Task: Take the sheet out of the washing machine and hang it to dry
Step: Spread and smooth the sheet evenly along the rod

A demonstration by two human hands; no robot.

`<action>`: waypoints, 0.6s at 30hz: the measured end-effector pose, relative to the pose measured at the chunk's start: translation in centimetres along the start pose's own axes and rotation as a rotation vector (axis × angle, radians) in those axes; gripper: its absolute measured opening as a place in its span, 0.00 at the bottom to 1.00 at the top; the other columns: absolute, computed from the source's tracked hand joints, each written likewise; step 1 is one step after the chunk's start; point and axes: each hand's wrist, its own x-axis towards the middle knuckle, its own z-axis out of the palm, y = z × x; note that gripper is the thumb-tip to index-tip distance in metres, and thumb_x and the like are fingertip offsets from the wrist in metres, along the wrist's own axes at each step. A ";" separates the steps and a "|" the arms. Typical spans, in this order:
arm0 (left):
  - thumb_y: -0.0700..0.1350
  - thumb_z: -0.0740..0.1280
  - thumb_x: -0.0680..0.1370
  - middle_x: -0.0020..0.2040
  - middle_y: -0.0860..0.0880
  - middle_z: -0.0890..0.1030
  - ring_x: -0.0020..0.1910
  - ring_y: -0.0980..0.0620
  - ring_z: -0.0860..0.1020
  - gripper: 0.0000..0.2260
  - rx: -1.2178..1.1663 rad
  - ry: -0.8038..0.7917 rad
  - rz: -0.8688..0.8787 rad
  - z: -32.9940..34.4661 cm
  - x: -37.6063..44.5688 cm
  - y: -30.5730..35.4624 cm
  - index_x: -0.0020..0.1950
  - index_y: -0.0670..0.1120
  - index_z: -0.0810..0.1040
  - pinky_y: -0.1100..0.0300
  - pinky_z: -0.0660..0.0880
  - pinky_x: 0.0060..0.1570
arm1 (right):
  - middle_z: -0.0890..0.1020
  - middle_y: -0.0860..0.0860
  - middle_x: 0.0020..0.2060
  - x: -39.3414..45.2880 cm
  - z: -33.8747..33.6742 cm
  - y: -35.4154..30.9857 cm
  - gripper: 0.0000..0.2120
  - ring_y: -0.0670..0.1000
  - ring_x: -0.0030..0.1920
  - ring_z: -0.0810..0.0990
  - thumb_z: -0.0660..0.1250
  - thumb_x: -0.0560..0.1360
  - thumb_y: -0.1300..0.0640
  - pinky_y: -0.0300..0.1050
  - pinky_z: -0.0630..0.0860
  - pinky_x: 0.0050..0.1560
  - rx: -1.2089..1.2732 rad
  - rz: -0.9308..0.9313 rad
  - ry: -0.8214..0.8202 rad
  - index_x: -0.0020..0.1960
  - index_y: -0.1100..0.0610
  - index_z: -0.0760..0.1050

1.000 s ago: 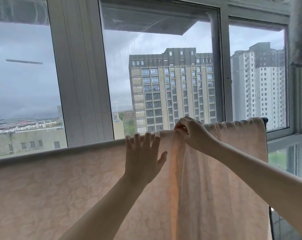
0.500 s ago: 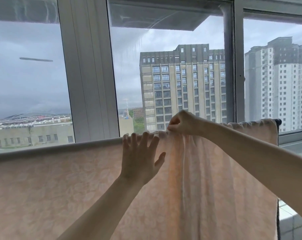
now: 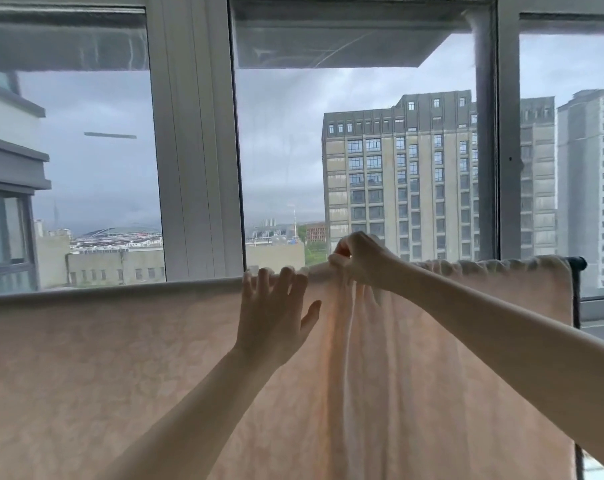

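1. Head view: the sheet (image 3: 127, 368) already hangs over the rail (image 3: 578, 263), filling the lower half of the frame; the right hand (image 3: 361, 259), at centre right, pinches a bunched fold at the top edge, slightly higher than a second ago.
2. The left hand (image 3: 273, 318), at centre, stays flat against the cloth with fingers spread and straight, gripping nothing; its place on the cloth is unchanged.
3. Judgement: hanging is nearly done; only the gathered folds under the right hand remain to be spread.
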 end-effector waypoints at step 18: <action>0.54 0.54 0.77 0.59 0.46 0.78 0.55 0.40 0.75 0.21 0.011 0.015 -0.081 0.9 1.0 3.5 0.65 0.46 0.73 0.38 0.67 0.61 | 0.83 0.56 0.44 -1.9 -1.7 5.2 0.08 0.51 0.45 0.80 0.63 0.78 0.62 0.47 0.78 0.50 0.179 0.000 0.138 0.49 0.63 0.80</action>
